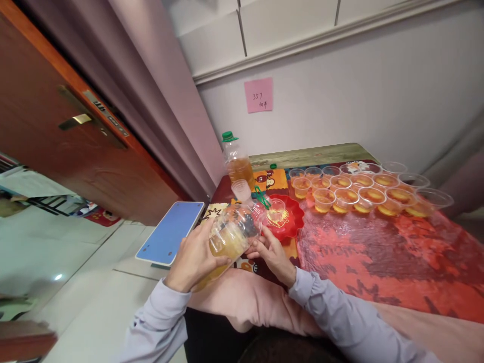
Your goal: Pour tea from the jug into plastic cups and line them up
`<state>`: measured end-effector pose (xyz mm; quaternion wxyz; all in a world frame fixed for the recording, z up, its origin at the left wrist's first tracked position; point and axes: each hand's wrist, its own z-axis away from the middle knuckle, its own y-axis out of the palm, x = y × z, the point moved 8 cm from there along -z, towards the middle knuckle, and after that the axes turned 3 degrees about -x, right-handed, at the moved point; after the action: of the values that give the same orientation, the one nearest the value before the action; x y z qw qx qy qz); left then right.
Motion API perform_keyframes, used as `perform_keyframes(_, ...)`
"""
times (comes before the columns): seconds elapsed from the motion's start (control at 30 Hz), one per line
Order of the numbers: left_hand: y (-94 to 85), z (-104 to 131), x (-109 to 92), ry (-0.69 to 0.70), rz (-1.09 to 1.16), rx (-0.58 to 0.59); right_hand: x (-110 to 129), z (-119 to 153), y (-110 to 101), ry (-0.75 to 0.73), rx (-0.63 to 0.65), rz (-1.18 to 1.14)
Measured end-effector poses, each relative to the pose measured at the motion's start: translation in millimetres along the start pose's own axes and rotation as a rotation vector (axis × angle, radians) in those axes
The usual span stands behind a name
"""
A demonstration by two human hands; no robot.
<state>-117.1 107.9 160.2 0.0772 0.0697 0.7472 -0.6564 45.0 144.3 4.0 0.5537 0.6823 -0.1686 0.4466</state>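
A large clear plastic bottle (229, 236) with yellow liquid in it lies tilted, its neck end toward a red scalloped plate (297, 222). My left hand (194, 259) is wrapped round the bottle's body from the left. At its neck end, my right hand (275, 254) has its fingers curled against the bottle from the right. On the plate stands a clear plastic cup (277, 207), with the bottle's mouth close by; I cannot tell whether liquid is flowing. A green plastic bottle handle (261, 196) shows near the bottle's neck.
Several clear cups (346, 198) of yellow liquid stand in rows on the right, over a red plastic-covered cloth (359, 247). Behind the plate are a green-capped bottle (240, 169), a cup stack (241, 190) and a loose green cap (273, 166). A blue stool (172, 229) stands left.
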Motion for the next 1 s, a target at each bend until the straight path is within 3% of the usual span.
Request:
perform_keyframes(0.43,-20.1,-9.1,-25.8,-0.145,-0.240,0.212,5.7,-0.9,6.0,0.027,-0.006,0.016)
perform_keyframes(1.0,-27.6,-24.1,-35.6,-0.133,-0.341,0.267,11.5,-2.9,9.8,0.022,0.008,-0.046)
